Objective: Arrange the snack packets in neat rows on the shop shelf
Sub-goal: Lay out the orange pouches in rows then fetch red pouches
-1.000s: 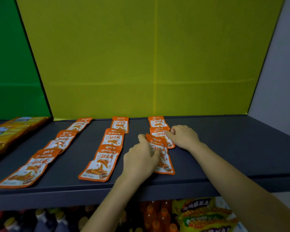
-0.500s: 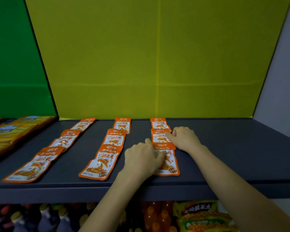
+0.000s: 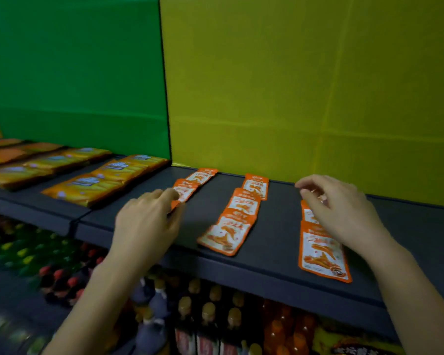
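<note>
Small orange-and-white snack packets lie in three rows running front to back on the dark grey shelf [image 3: 272, 247]. My left hand [image 3: 146, 221] reaches over the left row [image 3: 200, 176] with its fingers stretched forward. Its fingertips are at the second packet and it hides the nearer packets of that row. The middle row [image 3: 241, 206] lies untouched, its packets overlapping. My right hand [image 3: 341, 211] hovers over the right row with fingers loosely bent and holds nothing. The front packet of the right row [image 3: 321, 254] lies flat near the shelf edge.
Larger yellow packets [image 3: 108, 175] lie in rows on the shelf section to the left. Green [image 3: 75, 73] and yellow [image 3: 305, 85] panels back the shelf. Bottles of drink [image 3: 208, 311] stand on the level below, under the shelf's front edge.
My left hand has moved from the right row across to the left row. My right hand has lifted off the right row's packets. The view has swung to the left.
</note>
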`<state>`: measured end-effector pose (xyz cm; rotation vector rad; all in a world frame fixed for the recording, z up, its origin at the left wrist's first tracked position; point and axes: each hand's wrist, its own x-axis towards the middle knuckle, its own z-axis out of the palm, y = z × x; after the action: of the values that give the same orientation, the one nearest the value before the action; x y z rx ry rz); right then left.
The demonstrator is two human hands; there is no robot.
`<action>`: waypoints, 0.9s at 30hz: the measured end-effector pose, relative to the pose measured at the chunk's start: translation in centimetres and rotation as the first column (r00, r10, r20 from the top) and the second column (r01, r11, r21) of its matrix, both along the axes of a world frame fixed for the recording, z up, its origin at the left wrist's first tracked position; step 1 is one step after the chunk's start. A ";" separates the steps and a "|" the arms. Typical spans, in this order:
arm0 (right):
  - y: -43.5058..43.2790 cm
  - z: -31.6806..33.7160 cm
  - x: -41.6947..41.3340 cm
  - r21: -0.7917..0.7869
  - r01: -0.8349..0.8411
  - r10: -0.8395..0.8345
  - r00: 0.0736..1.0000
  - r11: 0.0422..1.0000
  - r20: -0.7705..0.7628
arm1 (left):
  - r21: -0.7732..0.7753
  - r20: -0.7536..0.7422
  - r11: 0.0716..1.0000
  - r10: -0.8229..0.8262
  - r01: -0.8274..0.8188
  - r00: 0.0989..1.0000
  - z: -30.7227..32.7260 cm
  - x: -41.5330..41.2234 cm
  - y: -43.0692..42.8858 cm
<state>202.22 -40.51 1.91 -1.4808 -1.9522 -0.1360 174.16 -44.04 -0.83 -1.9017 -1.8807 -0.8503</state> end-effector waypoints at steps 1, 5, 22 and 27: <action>-0.7 0.3 -1.6 0.015 -0.055 0.055 0.998 0.998 0.012 | -0.016 0.007 0.999 0.050 -0.049 0.999 -0.2 -1.9 -0.9; -2.6 0.4 -9.0 0.014 -0.244 0.242 0.968 0.970 0.063 | -0.034 0.041 0.972 0.233 -0.231 0.972 -1.3 -9.5 -5.4; -9.7 -9.6 -47.5 -0.193 -0.684 0.697 0.717 0.704 0.001 | -0.248 0.128 0.746 0.658 -0.619 0.742 -9.2 -39.6 -27.9; -9.9 -10.2 -55.8 -0.217 -0.706 0.710 0.700 0.674 -0.073 | -0.241 0.175 0.744 0.665 -0.624 0.726 -8.2 -46.1 -29.6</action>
<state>146.42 -50.40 -8.28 -0.7277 -2.4802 0.4446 128.08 -73.60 -9.03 -1.0645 -2.5999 -0.7230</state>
